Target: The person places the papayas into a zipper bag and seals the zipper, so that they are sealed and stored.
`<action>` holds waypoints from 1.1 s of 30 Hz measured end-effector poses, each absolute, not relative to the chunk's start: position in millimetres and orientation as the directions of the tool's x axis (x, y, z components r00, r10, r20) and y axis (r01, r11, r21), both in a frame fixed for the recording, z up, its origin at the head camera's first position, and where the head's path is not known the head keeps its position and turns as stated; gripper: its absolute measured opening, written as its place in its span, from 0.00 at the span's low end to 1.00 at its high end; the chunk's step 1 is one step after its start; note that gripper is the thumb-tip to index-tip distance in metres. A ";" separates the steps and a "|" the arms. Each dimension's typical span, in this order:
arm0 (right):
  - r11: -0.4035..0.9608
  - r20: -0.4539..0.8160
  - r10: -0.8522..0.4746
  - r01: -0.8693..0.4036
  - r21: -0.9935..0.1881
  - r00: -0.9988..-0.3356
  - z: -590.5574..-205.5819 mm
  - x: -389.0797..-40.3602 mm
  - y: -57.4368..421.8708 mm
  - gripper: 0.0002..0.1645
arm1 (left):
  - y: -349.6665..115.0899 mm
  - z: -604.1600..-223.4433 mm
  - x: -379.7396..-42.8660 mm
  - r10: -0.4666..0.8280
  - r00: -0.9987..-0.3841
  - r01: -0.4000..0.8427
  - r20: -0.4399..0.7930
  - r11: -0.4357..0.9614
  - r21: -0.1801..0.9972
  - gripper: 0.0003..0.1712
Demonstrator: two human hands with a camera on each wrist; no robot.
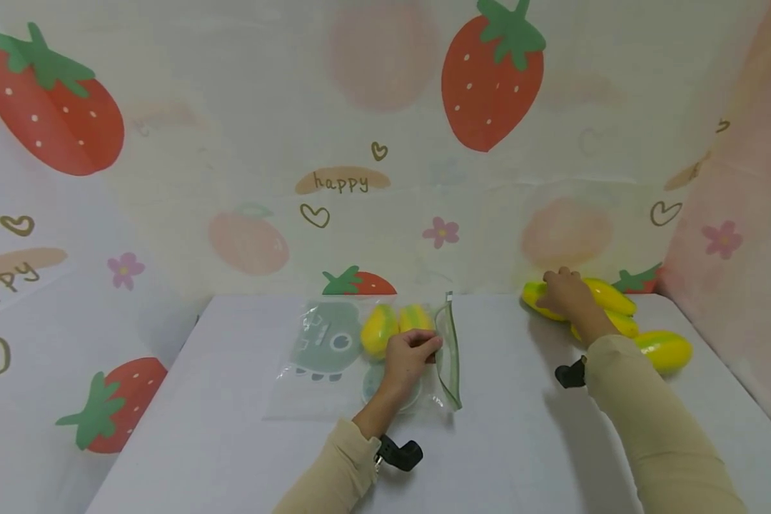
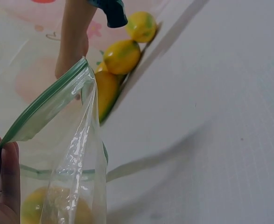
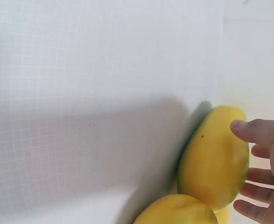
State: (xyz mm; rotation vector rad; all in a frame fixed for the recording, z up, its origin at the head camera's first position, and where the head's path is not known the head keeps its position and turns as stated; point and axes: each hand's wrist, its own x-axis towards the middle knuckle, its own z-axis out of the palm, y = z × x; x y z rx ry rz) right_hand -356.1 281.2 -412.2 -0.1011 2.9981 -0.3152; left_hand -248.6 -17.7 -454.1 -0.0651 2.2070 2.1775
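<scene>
"Beige sleeves (image 1: 658, 428) fill the bottom of my head view. What are the hands doing?"

"My left hand (image 1: 406, 360) pinches the rim of a clear bag (image 1: 324, 339), lower centre; my right hand (image 1: 570, 294), right of frame, has fingers spread, its thumb touching a yellow fruit (image 3: 214, 161). How firmly, I can't tell."

"Risks?"

"I'd judge the limp film could fold closed if that pinch slips, and a sideways push could roll the smooth oval along the counter (image 1: 231, 385)."

"Textures?"

"Glossy, creased plastic with a green edge strip (image 2: 45, 99); plump, yellow-green fruits (image 1: 378, 334) inside, more (image 1: 664, 350) at right."
</scene>
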 end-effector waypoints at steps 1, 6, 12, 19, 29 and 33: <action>0.977 -0.116 -0.077 -0.052 -0.208 -0.990 -413.0 -356.6 281.5 0.37 | -17.7 -454.3 -248.8 -0.002 -0.998 -0.058 -0.058 0.014 0.998 0.11; 0.974 -0.112 -0.066 -0.039 -0.225 -0.992 -418.6 -357.2 283.6 0.39 | -17.4 -456.6 -248.9 -0.007 -0.998 -0.059 -0.059 0.021 0.998 0.12; 0.978 -0.079 -0.073 -0.056 -0.199 -0.994 -423.7 -356.2 284.5 0.35 | -16.8 -458.8 -249.6 -0.008 -0.998 -0.058 -0.058 0.019 0.998 0.12; 0.985 -0.024 -0.098 -0.093 -0.144 -0.995 -429.3 -355.8 284.0 0.32 | -17.5 -459.7 -251.1 -0.004 -0.998 -0.058 -0.058 0.018 0.998 0.12; 0.988 0.050 -0.108 -0.113 -0.109 -0.993 -436.4 -355.8 284.1 0.30 | -17.3 -459.0 -250.3 -0.009 -0.998 -0.068 -0.067 0.032 0.997 0.13; 0.987 0.074 -0.097 -0.105 -0.118 -0.993 -439.4 -355.2 286.0 0.31 | -16.7 -460.4 -250.5 -0.008 -0.998 -0.066 -0.066 0.031 0.997 0.13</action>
